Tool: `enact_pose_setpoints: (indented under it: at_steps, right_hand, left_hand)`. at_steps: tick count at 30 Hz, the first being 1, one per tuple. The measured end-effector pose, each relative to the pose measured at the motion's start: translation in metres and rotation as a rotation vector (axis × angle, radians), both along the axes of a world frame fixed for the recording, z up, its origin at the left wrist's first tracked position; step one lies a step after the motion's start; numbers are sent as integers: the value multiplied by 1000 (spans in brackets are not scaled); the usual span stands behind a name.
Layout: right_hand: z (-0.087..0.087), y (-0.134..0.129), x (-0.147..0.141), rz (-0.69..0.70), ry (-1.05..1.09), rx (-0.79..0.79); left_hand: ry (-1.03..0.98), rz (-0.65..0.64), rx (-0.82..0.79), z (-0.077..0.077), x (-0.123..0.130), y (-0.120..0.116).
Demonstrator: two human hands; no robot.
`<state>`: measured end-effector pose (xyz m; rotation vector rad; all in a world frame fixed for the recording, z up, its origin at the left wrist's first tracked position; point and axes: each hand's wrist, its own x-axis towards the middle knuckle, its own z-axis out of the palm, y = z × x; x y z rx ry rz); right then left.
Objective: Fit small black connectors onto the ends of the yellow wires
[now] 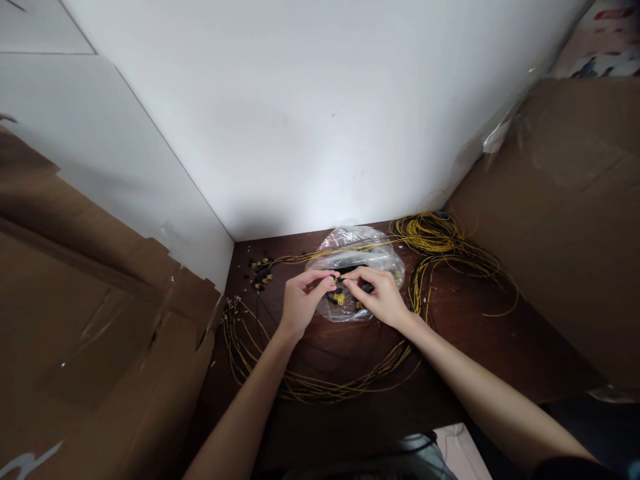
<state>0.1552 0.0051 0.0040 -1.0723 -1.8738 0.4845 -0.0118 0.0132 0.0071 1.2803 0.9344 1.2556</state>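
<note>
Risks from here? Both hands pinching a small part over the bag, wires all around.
1. The left hand and right hand meet on a tiny connector above the clear plastic bag; a slip may drop it among the bag's parts.
2. Yellow wires loop around both wrists and might snag.
3. Loose connectors lie near the table's far left corner and could be knocked off.

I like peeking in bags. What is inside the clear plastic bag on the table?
Small yellow and black connector pieces show through the plastic bag. Both hands cover its middle, hiding the rest.
</note>
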Motion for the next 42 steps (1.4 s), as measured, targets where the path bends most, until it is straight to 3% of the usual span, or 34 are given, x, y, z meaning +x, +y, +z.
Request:
enact_pose_setpoints:
  at_steps: [27,42]
  right_hand:
    - [0,0,1,-7,6,9]
    - [-3,0,2,26,-37,38]
  left_hand:
    - [22,8,-6,-1,0,0]
    - [101,7,87,-3,0,1]
